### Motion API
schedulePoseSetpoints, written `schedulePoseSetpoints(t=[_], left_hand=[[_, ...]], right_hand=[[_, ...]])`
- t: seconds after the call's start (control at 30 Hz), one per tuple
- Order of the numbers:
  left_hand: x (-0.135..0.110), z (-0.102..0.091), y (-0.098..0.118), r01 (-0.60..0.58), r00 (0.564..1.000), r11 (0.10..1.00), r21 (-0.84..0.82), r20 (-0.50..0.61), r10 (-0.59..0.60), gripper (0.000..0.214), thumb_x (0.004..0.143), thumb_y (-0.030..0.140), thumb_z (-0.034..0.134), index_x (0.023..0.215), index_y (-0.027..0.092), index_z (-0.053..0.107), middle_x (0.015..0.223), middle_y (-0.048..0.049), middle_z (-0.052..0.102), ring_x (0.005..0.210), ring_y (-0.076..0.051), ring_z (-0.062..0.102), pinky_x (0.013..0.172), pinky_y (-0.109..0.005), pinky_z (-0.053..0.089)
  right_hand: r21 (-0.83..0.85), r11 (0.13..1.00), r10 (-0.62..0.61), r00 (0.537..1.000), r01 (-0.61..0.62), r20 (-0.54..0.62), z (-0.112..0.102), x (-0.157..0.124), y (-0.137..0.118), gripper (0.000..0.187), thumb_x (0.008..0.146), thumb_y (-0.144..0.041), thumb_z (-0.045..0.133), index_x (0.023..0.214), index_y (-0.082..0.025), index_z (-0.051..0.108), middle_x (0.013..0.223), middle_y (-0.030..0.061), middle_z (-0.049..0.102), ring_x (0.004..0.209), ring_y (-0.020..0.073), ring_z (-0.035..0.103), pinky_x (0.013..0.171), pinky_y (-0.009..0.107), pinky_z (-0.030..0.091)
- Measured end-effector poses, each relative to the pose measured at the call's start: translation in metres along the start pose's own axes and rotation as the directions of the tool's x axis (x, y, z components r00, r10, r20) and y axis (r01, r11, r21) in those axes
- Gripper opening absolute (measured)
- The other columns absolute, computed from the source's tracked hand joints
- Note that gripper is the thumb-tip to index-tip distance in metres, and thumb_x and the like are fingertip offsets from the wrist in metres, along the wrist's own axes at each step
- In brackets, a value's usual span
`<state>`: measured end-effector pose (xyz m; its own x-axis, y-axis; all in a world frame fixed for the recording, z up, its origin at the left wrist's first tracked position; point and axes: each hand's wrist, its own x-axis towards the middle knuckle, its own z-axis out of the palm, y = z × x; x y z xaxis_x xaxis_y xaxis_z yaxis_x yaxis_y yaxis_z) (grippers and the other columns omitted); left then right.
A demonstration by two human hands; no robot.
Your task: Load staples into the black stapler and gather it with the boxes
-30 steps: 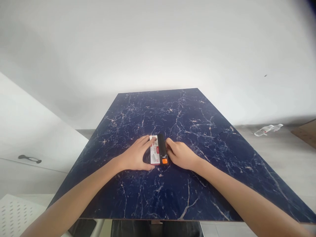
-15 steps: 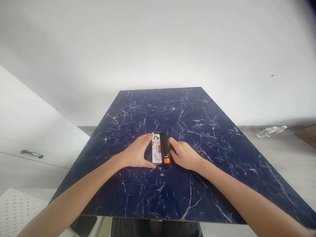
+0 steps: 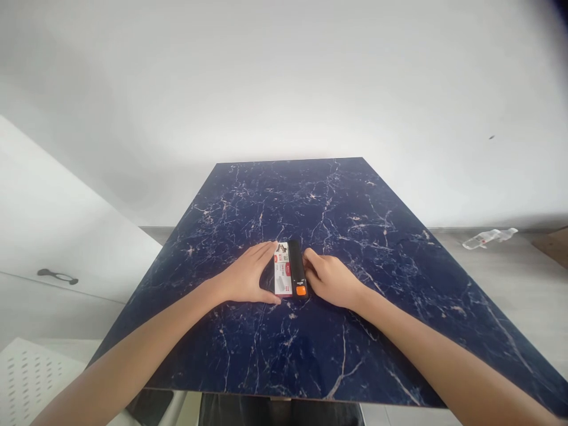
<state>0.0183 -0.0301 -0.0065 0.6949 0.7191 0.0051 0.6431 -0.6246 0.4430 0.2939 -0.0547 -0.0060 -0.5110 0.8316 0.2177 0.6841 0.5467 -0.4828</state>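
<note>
A small white and red staple box point(image 3: 283, 277) lies on the dark blue marbled table point(image 3: 293, 201), printed with pictures. Flush along its right side is a black stapler point(image 3: 296, 263) with an orange end piece facing me. My left hand point(image 3: 244, 275) spans the box from the left, with the fingers at its far end and the thumb at its near end. Just right of the stapler, my right hand point(image 3: 331, 278) rests as a loose fist, its knuckles close against the stapler's side. The inside of that fist is hidden.
A white wall point(image 3: 284, 77) stands behind the table. At left is a white cabinet door with a dark handle point(image 3: 57, 276). A clear plastic bottle point(image 3: 483, 238) lies on the floor at right, near a brown box point(image 3: 552, 248). A perforated white seat point(image 3: 35, 373) is at lower left.
Almost nothing differs. Both hands, the box and the stapler keep their places on the table; the whole view has shifted very slightly.
</note>
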Motion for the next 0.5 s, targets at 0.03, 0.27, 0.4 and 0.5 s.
schedulePoseSetpoints(t=[0.03,0.27,0.4,0.5], left_hand=[[0.0,0.0,0.0,0.005,1.0,1.0,0.005,0.004,-0.005,0.13,0.067,0.08,0.072,0.164,0.025,0.007,0.168,-0.0152,0.016,0.152,-0.044,0.021,0.121,-0.062,0.027],[-0.001,0.001,-0.002,0.035,0.999,0.999,0.04,0.032,-0.036,0.126,0.07,0.084,0.066,0.164,0.024,0.009,0.168,-0.0143,0.016,0.153,-0.043,0.018,0.122,-0.061,0.026],[-0.001,0.004,-0.004,0.007,1.0,0.998,0.062,0.002,-0.007,0.127,0.07,0.084,0.066,0.164,0.024,0.006,0.168,-0.0147,0.016,0.153,-0.043,0.019,0.122,-0.062,0.025],[0.001,0.004,-0.003,-0.031,0.999,0.997,0.075,-0.027,0.033,0.126,0.07,0.081,0.069,0.164,0.023,0.008,0.167,-0.0156,0.019,0.152,-0.044,0.022,0.122,-0.062,0.026]], right_hand=[[-0.028,0.999,-0.019,0.998,0.017,-0.058,-0.002,0.0,0.0,0.007,0.093,-0.014,0.045,0.095,-0.02,0.047,0.073,-0.0019,0.064,0.054,0.0123,0.053,0.054,0.025,0.033],[-0.24,0.913,-0.403,0.63,0.331,-0.663,-0.045,-0.01,-0.013,0.021,0.083,-0.003,0.057,0.091,-0.022,0.053,0.054,-0.0092,0.046,0.044,0.0075,0.04,0.046,0.023,0.034],[-0.359,0.775,-0.628,0.572,0.519,-0.528,-0.066,-0.028,-0.052,0.032,0.08,0.0,0.061,0.095,-0.026,0.052,0.055,-0.0113,0.046,0.043,0.0077,0.039,0.045,0.026,0.035],[-0.312,0.858,-0.512,0.638,0.408,-0.576,-0.072,-0.051,-0.087,0.023,0.083,-0.005,0.063,0.091,-0.026,0.058,0.059,-0.0072,0.054,0.047,0.01,0.049,0.049,0.028,0.047]])
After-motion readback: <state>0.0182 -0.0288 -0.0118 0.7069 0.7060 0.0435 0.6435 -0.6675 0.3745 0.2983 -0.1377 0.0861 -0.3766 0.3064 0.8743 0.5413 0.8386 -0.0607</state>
